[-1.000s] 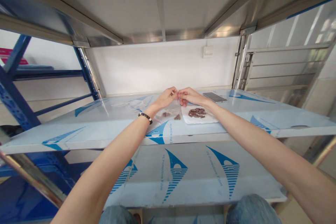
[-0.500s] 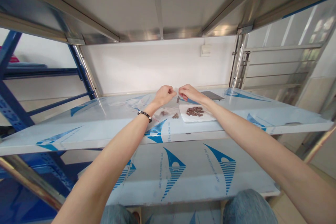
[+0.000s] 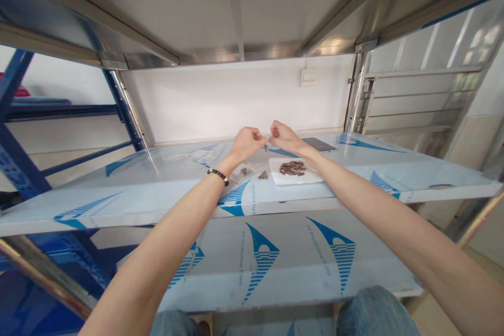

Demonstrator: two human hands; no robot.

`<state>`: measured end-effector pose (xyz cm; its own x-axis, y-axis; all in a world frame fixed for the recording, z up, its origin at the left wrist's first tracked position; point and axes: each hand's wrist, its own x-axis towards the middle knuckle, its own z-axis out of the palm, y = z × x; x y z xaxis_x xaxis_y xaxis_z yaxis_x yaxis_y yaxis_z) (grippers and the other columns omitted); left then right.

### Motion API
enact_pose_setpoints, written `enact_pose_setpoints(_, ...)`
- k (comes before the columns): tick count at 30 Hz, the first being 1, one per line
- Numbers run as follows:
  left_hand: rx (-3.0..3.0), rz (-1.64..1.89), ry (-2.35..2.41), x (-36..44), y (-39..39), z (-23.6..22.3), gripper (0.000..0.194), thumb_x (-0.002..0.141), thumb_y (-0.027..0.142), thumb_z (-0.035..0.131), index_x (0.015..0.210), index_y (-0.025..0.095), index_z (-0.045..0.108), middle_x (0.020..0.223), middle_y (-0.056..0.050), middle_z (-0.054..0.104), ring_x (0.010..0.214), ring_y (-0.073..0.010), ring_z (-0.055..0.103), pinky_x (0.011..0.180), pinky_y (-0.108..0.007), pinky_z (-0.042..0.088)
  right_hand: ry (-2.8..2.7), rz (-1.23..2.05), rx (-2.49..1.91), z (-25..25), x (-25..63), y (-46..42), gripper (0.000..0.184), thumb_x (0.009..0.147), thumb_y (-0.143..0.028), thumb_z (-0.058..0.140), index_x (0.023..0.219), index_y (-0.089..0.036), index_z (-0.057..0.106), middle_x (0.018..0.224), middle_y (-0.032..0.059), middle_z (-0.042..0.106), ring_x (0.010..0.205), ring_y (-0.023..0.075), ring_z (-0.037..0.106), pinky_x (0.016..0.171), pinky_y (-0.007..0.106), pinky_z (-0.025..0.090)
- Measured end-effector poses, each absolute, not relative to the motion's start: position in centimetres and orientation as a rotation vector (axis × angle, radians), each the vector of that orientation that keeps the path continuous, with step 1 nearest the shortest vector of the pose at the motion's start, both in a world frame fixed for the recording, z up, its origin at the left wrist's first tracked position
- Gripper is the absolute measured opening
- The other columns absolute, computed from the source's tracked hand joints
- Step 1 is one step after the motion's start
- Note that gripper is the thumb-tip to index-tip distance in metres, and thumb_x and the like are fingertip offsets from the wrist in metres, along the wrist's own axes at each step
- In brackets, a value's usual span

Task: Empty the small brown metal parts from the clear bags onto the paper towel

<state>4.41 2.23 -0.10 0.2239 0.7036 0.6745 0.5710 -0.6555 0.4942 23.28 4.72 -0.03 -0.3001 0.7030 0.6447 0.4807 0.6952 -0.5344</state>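
Observation:
My left hand [image 3: 246, 142] and my right hand [image 3: 282, 135] are raised close together above the steel shelf [image 3: 157, 189], both with fingers pinched. Between them hangs a small clear plastic bag [image 3: 264, 148] with a few dark brown pieces in it; each hand pinches one side of its top edge. Below the right hand lies a white sheet [image 3: 293, 173] carrying a pile of small brown pieces [image 3: 292, 168]. Two filled small clear bags [image 3: 254, 173] lie on the shelf under the left hand. A beaded bracelet is on my left wrist.
A dark phone [image 3: 319, 144] lies flat at the back right of the shelf. Several empty clear bags [image 3: 197, 155] lie at the back left. A steel shelf runs overhead, a lower one [image 3: 283, 262] sits above my knees. Blue racking [image 3: 16, 163] stands left.
Both hands have lifted slightly and drawn a little apart, raising the small bag off the shelf. The view has tilted slightly.

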Motion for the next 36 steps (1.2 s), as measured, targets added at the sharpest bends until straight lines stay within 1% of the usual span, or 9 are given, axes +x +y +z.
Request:
enact_pose_setpoints(5,2.295,1.493,1.27,4.9,1.8,0.2,0.017,0.077,0.026,0.066,0.063,0.019,0.06,0.062,0.0,0.058,0.064,-0.0153,0.051,0.06,-0.028,0.035,-1.918,0.271,-0.913,-0.2,22.8,5.4,0.017,0.073,-0.016,0.06,0.082,-0.024,0.049,0.073,-0.0025,0.054,0.071,0.0178,0.051,0.066,0.03,0.037)
enact_pose_setpoints(11,2.278,1.505,1.141,4.9,2.6,0.1,0.021,0.089,0.028,0.061,0.07,0.02,0.057,0.064,0.0,0.056,0.063,-0.0142,0.048,0.059,-0.027,0.036,-1.929,0.77,-0.765,-1.1,22.7,5.2,0.018,0.079,-0.017,0.069,0.089,-0.022,0.055,0.078,0.0005,0.065,0.069,0.0177,0.066,0.061,0.028,0.055)
enact_pose_setpoints(15,1.907,1.645,1.27,4.2,3.3,0.1,0.013,0.098,0.029,0.055,0.088,0.021,0.056,0.082,-0.002,0.064,0.073,-0.0154,0.057,0.061,-0.024,0.043,-1.732,0.926,-0.828,-0.5,23.1,4.8,0.019,0.082,-0.015,0.068,0.095,-0.022,0.055,0.079,0.0023,0.07,0.064,0.0205,0.074,0.058,0.031,0.06)
enact_pose_setpoints(19,1.627,1.405,1.207,3.7,3.3,-0.5,0.013,0.101,0.032,0.06,0.101,0.019,0.062,0.098,-0.009,0.072,0.082,-0.0184,0.068,0.068,-0.028,0.053,-1.696,0.956,-0.726,0.3,23.6,4.0,0.018,0.087,-0.023,0.073,0.094,-0.022,0.056,0.081,0.0022,0.071,0.07,0.0209,0.077,0.06,0.031,0.063)
enact_pose_setpoints(22,1.537,1.227,1.005,3.6,3.0,-0.8,0.023,0.099,0.039,0.068,0.099,0.016,0.068,0.094,-0.012,0.077,0.084,-0.022,0.074,0.075,-0.033,0.058,-1.688,0.977,-0.648,0.6,23.7,3.4,0.023,0.088,-0.03,0.076,0.096,-0.022,0.056,0.086,0.002,0.072,0.073,0.0188,0.076,0.065,0.032,0.065)
enact_pose_setpoints(24,1.489,1.147,0.904,3.5,2.9,-0.8,0.03,0.095,0.046,0.074,0.096,0.016,0.072,0.092,-0.014,0.079,0.081,-0.0237,0.077,0.073,-0.034,0.06,-1.666,0.982,-0.634,0.5,23.7,3.4,0.027,0.088,-0.033,0.077,0.098,-0.023,0.054,0.087,0.0012,0.073,0.073,0.0183,0.076,0.067,0.033,0.066)
enact_pose_setpoints(27,1.475,1.126,0.86,3.0,3.2,-0.7,0.031,0.09,0.045,0.082,0.094,0.015,0.074,0.093,-0.014,0.081,0.074,-0.0208,0.077,0.066,-0.029,0.058,-1.609,0.963,-0.676,0.1,23.7,3.8,0.032,0.088,-0.035,0.077,0.102,-0.024,0.05,0.084,-0.0009,0.071,0.069,0.0184,0.077,0.064,0.032,0.065)
enact_pose_setpoints(32,1.509,1.163,0.841,1.9,4.1,-1.0,0.028,0.083,0.038,0.09,0.093,0.014,0.078,0.101,-0.016,0.083,0.079,-0.0192,0.079,0.071,-0.028,0.058,-1.533,0.954,-0.738,-0.3,23.9,4.9,0.04,0.083,-0.028,0.078,0.108,-0.026,0.046,0.08,-0.003,0.071,0.064,0.0201,0.077,0.06,0.033,0.065)
enact_pose_setpoints(36,1.544,1.211,0.854,1.8,3.3,-0.9,0.031,0.081,0.039,0.092,0.095,0.014,0.08,0.113,-0.017,0.083,0.088,-0.022,0.08,0.08,-0.031,0.06,-1.509,1.0,-0.783,-0.2,23.9,5.0,0.047,0.08,-0.021,0.078,0.117,-0.025,0.049,0.083,0.0005,0.076,0.062,0.0218,0.077,0.058,0.034,0.066)
